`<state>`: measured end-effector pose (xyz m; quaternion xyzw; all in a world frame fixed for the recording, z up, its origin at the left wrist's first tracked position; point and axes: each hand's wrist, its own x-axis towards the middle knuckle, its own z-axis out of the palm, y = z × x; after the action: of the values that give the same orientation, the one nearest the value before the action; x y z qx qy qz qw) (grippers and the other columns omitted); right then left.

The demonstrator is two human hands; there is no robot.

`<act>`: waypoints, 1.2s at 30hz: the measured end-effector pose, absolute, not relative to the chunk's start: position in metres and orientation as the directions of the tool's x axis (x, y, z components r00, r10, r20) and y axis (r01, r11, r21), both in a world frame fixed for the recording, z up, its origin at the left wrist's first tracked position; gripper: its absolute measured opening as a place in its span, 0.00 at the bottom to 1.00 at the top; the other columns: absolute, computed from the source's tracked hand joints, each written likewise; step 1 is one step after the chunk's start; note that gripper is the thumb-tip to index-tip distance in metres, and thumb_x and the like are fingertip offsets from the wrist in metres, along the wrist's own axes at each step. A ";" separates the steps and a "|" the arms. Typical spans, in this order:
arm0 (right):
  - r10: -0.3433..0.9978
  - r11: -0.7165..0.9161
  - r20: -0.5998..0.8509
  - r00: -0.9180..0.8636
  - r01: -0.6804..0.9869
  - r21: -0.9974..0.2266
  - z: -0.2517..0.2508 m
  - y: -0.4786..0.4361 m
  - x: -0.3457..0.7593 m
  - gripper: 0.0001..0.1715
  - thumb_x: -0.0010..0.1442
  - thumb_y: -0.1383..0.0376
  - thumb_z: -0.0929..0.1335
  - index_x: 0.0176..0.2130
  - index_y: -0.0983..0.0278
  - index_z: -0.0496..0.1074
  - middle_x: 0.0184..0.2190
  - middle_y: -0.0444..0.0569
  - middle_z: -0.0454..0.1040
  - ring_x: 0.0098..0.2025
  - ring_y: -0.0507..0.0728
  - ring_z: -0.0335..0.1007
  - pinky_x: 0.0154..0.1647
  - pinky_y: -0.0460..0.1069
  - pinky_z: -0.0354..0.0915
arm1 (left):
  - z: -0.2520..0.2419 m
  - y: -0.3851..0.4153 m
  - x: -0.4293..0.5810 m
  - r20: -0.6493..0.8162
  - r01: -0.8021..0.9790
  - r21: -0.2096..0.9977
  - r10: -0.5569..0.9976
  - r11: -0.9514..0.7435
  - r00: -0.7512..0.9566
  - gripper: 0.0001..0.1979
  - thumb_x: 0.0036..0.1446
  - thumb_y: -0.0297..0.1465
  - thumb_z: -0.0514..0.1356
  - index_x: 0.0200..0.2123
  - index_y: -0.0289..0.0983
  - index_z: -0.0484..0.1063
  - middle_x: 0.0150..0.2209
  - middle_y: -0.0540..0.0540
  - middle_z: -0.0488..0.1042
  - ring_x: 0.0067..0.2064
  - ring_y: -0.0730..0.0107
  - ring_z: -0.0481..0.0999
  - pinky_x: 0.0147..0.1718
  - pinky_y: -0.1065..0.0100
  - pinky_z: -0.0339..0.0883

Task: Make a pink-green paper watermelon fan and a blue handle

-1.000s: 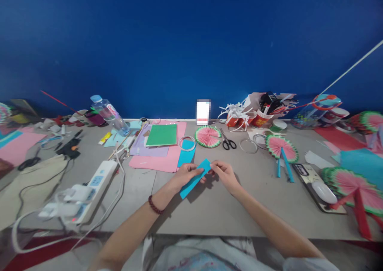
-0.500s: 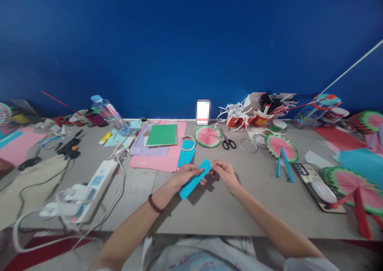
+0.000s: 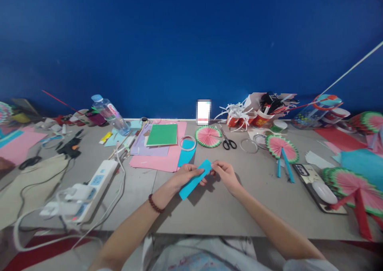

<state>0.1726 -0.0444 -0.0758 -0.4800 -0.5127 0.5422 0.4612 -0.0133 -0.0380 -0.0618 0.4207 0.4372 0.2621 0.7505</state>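
A narrow blue paper strip (image 3: 191, 184) is held slantwise above the table. My left hand (image 3: 189, 175) grips it, thumb on top and fingers beneath. At its upper right corner, my right hand (image 3: 225, 173) pinches the edge between thumb and fingertips. Behind my hands lies another piece of blue paper (image 3: 186, 158), with a white ring (image 3: 187, 143) resting over it. A round pleated watermelon paper fan (image 3: 208, 136) lies farther back, beside black-handled scissors (image 3: 229, 143).
Pink paper sheets (image 3: 152, 163) and a green pad (image 3: 162, 135) lie back left. A power strip (image 3: 100, 181) with cables and a tilted bottle (image 3: 110, 113) are on the left. On the right are a phone (image 3: 302, 171), a white mouse (image 3: 324, 192) and more fans (image 3: 281, 145).
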 end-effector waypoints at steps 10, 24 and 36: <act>0.996 -0.040 -0.046 -0.081 0.074 -0.996 -0.079 -0.045 0.173 0.17 0.52 0.54 0.67 0.22 0.65 0.71 0.18 0.45 0.70 0.22 0.51 0.65 0.25 0.45 0.62 | -0.067 -0.037 -0.012 -0.431 0.021 0.883 0.792 0.468 0.433 0.23 0.42 0.45 0.67 0.30 0.28 0.76 0.26 0.39 0.78 0.27 0.64 0.78 0.30 0.67 0.70; 0.927 -0.193 -0.211 -0.311 0.087 -0.977 -0.074 -0.043 0.173 0.25 0.52 0.46 0.67 0.23 0.65 0.69 0.16 0.42 0.66 0.18 0.48 0.59 0.18 0.44 0.56 | -0.068 -0.047 -0.005 -0.365 0.097 0.926 0.797 0.365 0.481 0.22 0.45 0.49 0.64 0.28 0.33 0.75 0.25 0.43 0.79 0.27 0.63 0.78 0.28 0.69 0.68; 0.975 -0.095 -0.118 -0.186 0.130 -0.987 -0.083 -0.040 0.174 0.23 0.51 0.49 0.68 0.21 0.65 0.70 0.16 0.41 0.63 0.19 0.48 0.57 0.20 0.45 0.56 | -0.070 -0.047 -0.004 -0.400 0.004 0.881 0.741 0.473 0.540 0.26 0.48 0.50 0.61 0.33 0.30 0.77 0.31 0.38 0.80 0.32 0.60 0.79 0.35 0.65 0.70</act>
<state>0.1741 -0.0405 -0.0829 -0.5044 -0.5479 0.5413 0.3903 -0.0044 -0.0469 -0.0697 0.4515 0.4125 0.2446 0.7524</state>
